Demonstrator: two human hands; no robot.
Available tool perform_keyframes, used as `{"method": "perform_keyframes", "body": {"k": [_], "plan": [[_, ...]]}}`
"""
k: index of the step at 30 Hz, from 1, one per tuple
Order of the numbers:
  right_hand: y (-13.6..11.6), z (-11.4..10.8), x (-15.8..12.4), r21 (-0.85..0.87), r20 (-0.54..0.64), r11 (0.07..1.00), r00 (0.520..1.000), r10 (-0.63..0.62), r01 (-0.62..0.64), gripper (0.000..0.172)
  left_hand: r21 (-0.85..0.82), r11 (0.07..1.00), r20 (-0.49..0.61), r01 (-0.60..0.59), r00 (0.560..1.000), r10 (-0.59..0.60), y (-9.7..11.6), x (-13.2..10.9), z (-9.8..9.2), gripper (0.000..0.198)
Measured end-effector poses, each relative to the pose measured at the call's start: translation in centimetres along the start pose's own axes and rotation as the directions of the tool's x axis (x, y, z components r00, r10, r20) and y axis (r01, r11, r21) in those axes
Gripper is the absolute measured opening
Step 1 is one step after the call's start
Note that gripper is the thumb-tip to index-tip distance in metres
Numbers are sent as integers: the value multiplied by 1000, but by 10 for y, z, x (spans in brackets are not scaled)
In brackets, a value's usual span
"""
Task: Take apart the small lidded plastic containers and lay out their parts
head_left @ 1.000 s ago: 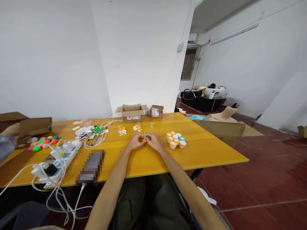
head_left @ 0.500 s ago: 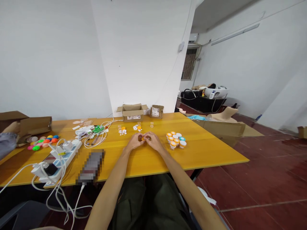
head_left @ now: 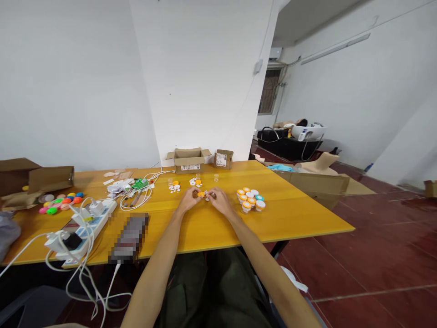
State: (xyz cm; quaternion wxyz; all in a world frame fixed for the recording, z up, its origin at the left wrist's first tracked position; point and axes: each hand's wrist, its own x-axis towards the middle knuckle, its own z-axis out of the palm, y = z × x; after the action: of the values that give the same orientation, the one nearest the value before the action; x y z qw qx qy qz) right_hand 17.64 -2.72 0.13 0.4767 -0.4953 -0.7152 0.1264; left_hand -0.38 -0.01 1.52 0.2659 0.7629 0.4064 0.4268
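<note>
Both my hands meet over the middle of the yellow table [head_left: 300, 218]. My left hand [head_left: 189, 199] is closed, pinching a small orange cap [head_left: 201, 194] at its fingertips. My right hand [head_left: 218, 200] is closed too, its fingertips on a small white piece [head_left: 207, 196] right beside the cap. Several small jars with orange, white and teal lids [head_left: 251, 199] stand just right of my right hand. Loose white and orange caps [head_left: 175, 186] lie behind my hands.
Two open cardboard boxes [head_left: 188, 160] stand at the table's far edge. A white power strip with plugs and cables [head_left: 80, 225] and a blurred dark device [head_left: 129, 237] lie at the left front. Coloured egg shapes [head_left: 59, 202] and brown cartons [head_left: 37, 178] sit far left.
My hands have shifted slightly away from me, and the fingertips have parted a little so that the orange cap and the white piece show. A person's hand at the far left has withdrawn.
</note>
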Motion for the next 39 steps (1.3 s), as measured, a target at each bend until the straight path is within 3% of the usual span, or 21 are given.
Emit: {"method": "perform_keyframes", "body": {"k": [5,12,17,23,39], "plan": [[2,3,-3,-62,50,998,999,-7,10,11,159,987,50,-41,998,33,-3,-2,-4,10],[12,5,1,-8,14,1000,1000,15,-15,12,292,953,111,-82,993,51,1,-6,-4,14],[15,8,5,161,-17,982,995,98,-94,6,277,950,108,-145,987,119,10,-6,0,19],[13,10,7,401,74,909,993,92,-114,14,244,952,77,-185,982,171,10,-4,8,9],[10,6,8,422,116,899,991,70,-113,17,213,958,-7,-191,980,197,11,-2,5,5]]}}
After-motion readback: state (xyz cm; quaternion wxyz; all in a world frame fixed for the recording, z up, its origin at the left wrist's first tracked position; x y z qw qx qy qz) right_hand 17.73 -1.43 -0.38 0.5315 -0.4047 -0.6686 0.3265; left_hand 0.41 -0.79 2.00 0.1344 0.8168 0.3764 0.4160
